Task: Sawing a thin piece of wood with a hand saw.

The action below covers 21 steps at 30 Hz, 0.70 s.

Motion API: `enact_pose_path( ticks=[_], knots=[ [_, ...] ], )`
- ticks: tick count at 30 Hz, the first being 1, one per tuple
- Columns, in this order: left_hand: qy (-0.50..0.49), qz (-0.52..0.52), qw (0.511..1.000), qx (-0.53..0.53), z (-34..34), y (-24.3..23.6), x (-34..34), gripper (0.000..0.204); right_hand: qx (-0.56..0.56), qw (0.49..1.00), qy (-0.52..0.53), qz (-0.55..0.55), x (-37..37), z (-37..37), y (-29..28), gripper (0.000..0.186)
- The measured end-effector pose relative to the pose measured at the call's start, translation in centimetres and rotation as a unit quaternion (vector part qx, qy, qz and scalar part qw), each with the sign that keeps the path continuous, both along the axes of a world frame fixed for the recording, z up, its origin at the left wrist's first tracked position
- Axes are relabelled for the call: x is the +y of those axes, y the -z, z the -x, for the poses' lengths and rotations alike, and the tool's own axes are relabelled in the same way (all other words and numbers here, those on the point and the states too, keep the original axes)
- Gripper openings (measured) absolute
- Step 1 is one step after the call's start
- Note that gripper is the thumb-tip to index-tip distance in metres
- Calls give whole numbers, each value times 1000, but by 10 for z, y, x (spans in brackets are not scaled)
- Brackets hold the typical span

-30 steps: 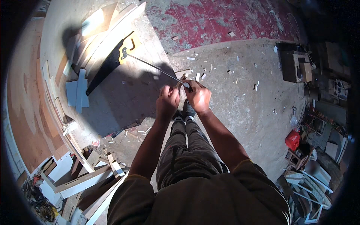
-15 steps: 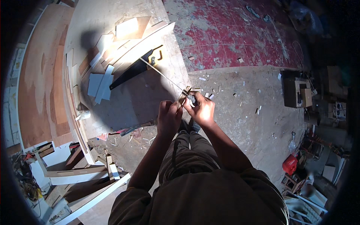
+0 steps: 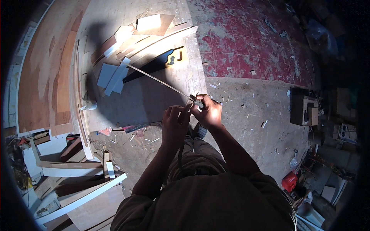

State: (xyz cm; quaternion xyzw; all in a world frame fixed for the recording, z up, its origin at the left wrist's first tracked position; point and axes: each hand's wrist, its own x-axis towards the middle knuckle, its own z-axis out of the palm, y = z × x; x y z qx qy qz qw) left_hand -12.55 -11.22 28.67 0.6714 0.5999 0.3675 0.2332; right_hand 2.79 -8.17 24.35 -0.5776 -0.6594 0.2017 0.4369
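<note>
My right hand point(image 3: 210, 113) is closed, thumb and fingers pinching a small grey object point(image 3: 199, 103) whose kind I cannot make out. A long thin strip point(image 3: 160, 81) runs from there up and left over the worktop, its far end by the pale offcuts. Close beside, my left hand point(image 3: 174, 121) has its fingers bent together near the strip's near end; what lies between them is hidden. Beyond the strip a handsaw point(image 3: 154, 64) with a black blade and a yellow-and-black handle lies on the wooden worktop point(image 3: 144, 104).
Wood boards and white offcuts point(image 3: 111, 79) are piled at the worktop's far left. A large plywood sheet point(image 3: 42, 77) stretches along the left. Scrap timber point(image 3: 77, 173) lies at lower left. Small chips litter the concrete floor point(image 3: 246, 115); a boxy wooden unit point(image 3: 302, 107) stands right.
My view has shifted, so the worktop and saw appear farther right. Both hands keep their closed hold close together, and the strip's far end now appears nearer the white offcuts.
</note>
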Motion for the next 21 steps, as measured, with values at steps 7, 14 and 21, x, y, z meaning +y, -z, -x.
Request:
enact_pose_path(
  ticks=[7,14,21],
  knots=[
    [-42,-12,998,-54,16,-14,-1,26,-4,998,29,-64,1,25,-21,24],
    [-35,-26,996,-79,32,-27,-5,25,33,997,-17,-63,-6,38,-47,21],
    [-14,-13,999,-42,40,-38,-2,23,27,996,-5,-80,-2,44,-51,21]
  ],
)
